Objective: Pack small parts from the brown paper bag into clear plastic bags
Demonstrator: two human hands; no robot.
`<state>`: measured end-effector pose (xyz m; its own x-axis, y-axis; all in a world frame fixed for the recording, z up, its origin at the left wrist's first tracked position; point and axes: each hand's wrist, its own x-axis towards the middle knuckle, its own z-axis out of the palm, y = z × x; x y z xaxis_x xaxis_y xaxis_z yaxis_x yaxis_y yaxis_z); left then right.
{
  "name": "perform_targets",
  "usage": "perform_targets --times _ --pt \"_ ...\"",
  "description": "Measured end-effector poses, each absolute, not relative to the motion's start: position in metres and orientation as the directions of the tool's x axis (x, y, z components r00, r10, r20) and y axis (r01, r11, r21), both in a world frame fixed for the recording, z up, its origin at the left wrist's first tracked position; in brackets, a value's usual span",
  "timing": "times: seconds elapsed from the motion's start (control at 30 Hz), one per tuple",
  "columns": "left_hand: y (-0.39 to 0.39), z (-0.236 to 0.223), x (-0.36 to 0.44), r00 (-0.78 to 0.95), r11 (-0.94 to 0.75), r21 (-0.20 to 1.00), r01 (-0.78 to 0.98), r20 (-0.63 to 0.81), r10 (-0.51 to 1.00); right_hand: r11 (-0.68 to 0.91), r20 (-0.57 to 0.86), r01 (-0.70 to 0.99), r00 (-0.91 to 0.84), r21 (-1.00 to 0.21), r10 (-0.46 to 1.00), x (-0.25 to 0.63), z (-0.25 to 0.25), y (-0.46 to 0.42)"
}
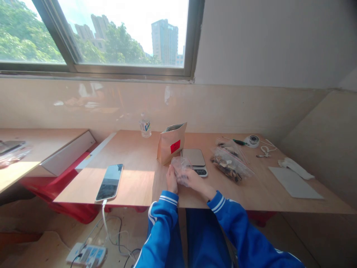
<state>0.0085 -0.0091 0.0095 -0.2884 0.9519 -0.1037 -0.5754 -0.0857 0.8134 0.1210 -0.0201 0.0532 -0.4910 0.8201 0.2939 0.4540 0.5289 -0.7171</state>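
Observation:
A clear plastic bag is between my two hands, just above the table's front part. My left hand grips its left side with closed fingers. From the right, my right hand holds the bag's lower right part, its fingers partly hidden by the film. Right behind the bag stands an upright brown paper pouch with a red label, its top open. A small kitchen scale lies beside the pouch, its display partly lit and near my right hand. I cannot make out anything inside the clear bag.
Zip bags of dark dried pieces lie right of the scale. Farther right are a white camera, a white cloth and a white sheet. A charging phone lies left; a plastic bottle stands behind.

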Motion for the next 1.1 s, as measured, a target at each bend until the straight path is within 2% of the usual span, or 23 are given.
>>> perform_targets --times 0.17,0.27,0.33,0.5,0.63,0.77,0.93,1.03,1.1 --pt "-0.007 0.001 0.008 -0.308 -0.113 0.864 -0.492 -0.052 0.95 0.41 0.358 0.42 -0.201 -0.81 0.912 0.119 0.036 -0.031" --pt "-0.009 0.003 0.008 -0.306 -0.111 0.885 -0.453 -0.037 0.951 0.365 0.357 0.387 -0.094 -0.847 0.929 0.115 0.027 -0.032" --pt "-0.01 0.006 0.008 -0.318 -0.107 0.884 -0.454 -0.049 0.947 0.384 0.368 0.385 -0.117 -0.839 0.922 0.115 0.026 -0.031" --pt "-0.01 0.005 0.007 -0.367 -0.138 0.903 -0.406 -0.023 0.93 0.448 0.325 0.367 -0.35 -0.815 0.879 0.118 0.032 -0.031" --pt "-0.011 0.002 0.008 -0.419 -0.198 0.93 -0.31 0.053 0.906 0.366 0.261 0.347 -0.314 -0.863 0.913 0.116 0.028 -0.034" --pt "-0.009 0.001 0.006 -0.452 -0.143 0.932 -0.333 -0.025 0.892 0.251 0.205 0.298 -0.177 -0.921 0.963 0.111 0.018 -0.036" --pt "-0.006 0.001 0.002 -0.516 -0.077 0.906 -0.417 -0.166 0.84 0.156 0.151 0.125 -0.047 -0.98 0.987 0.115 0.027 -0.028" --pt "-0.006 0.003 0.002 -0.536 -0.083 0.886 -0.457 -0.2 0.821 0.215 0.222 0.098 0.067 -0.972 0.973 0.122 0.064 -0.007" --pt "-0.007 0.006 0.002 -0.527 -0.085 0.875 -0.476 -0.207 0.824 0.364 0.375 0.116 0.099 -0.924 0.922 0.123 0.102 0.017"
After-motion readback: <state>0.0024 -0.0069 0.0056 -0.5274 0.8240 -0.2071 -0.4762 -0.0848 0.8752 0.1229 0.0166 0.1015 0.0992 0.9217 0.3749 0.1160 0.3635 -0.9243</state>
